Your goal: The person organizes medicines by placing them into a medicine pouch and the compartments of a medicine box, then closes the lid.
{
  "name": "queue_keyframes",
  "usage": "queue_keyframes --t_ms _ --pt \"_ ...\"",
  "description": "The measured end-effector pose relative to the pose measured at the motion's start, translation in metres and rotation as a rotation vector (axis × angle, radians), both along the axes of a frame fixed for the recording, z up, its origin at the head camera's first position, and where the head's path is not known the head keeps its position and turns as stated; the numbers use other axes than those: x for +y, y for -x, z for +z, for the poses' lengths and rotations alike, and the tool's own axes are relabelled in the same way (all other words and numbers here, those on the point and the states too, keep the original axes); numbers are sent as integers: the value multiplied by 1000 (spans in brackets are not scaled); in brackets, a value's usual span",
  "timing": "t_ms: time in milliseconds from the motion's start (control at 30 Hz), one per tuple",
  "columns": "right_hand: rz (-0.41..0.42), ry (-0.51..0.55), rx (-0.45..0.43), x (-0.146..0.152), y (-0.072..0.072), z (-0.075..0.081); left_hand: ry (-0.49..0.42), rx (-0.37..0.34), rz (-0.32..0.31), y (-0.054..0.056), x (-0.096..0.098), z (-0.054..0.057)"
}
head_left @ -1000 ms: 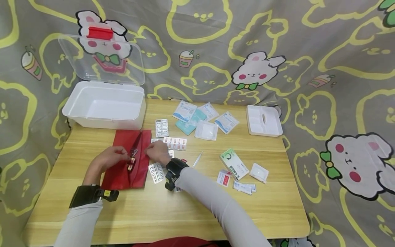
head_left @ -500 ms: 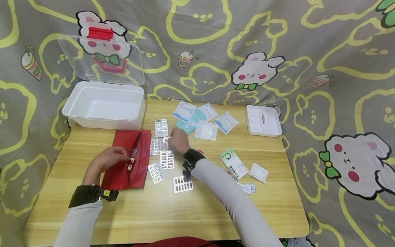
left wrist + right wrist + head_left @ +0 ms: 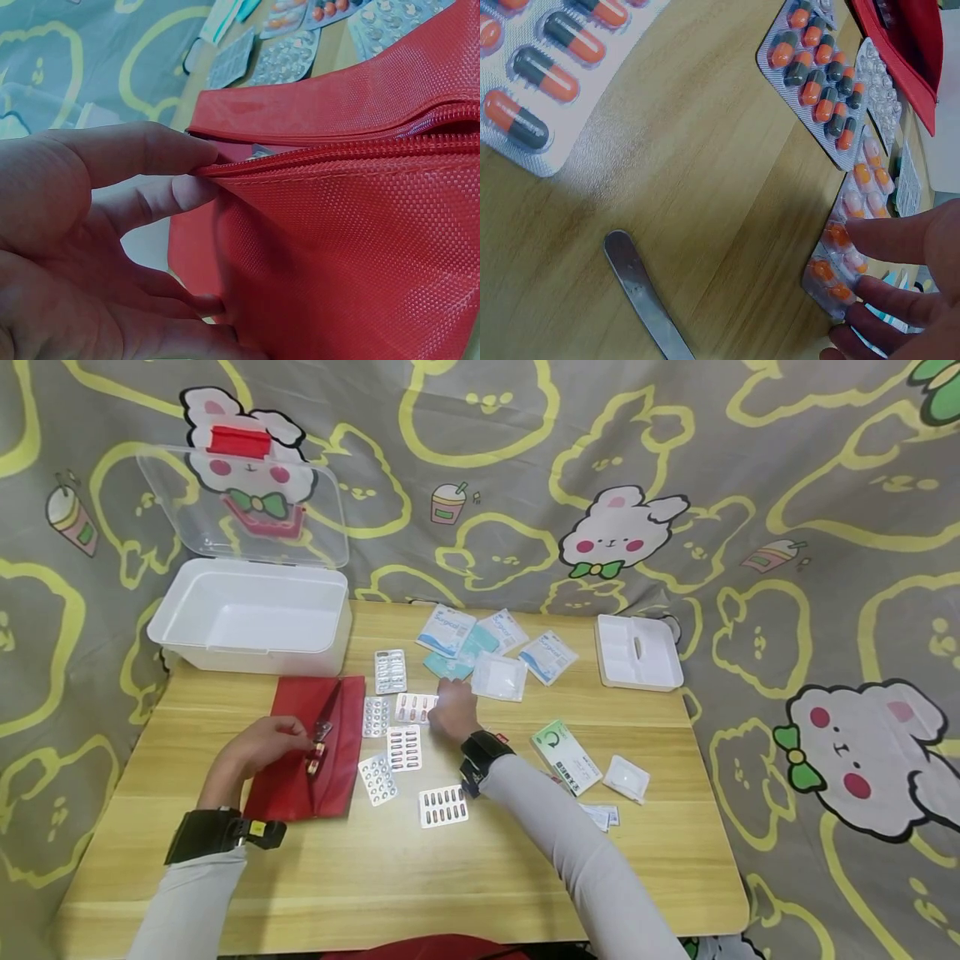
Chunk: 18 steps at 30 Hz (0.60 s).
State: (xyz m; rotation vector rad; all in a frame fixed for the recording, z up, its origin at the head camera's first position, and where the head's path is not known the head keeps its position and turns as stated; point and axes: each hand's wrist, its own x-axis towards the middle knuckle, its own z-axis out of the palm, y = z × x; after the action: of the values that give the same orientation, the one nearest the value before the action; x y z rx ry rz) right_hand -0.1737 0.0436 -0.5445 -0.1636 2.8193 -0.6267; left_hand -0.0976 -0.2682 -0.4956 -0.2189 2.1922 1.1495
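Observation:
My left hand pinches the zip edge of a red pouch between thumb and forefinger; the left wrist view shows the parted zip teeth close up. Small shiny items show in the pouch's opening. At the middle of the table, my right hand grips the right end of a blister pack of orange-and-clear capsules, its thumb over the capsules. That pack lies almost flat, and the hand hides its end in the head view. Near it lies a pack of dark-and-orange capsules.
Another capsule pack and several tablet packs lie around. Behind are surgical packets and an open white box. A divided tray, green-and-white carton and slim metal tool are farther right.
My right hand has left the pouch's right edge and moved right to the far end of the orange-and-clear capsule pack. My left hand stays at the pouch.

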Motion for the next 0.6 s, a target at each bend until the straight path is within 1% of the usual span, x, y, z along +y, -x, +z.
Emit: queue_keyframes --t_ms 167,233,367,467,600 --pt "-81 1 -57 -2 1 5 -2 -2 -5 0 0 1" --pt "-103 20 -84 -1 0 7 -1 0 -9 0 1 1" --pt "-99 87 -104 3 0 8 4 3 -10 0 1 2" --pt "-91 138 -93 6 0 5 7 5 -10 0 2 3" --pt "-106 159 -72 7 0 3 7 6 -13 0 1 3"
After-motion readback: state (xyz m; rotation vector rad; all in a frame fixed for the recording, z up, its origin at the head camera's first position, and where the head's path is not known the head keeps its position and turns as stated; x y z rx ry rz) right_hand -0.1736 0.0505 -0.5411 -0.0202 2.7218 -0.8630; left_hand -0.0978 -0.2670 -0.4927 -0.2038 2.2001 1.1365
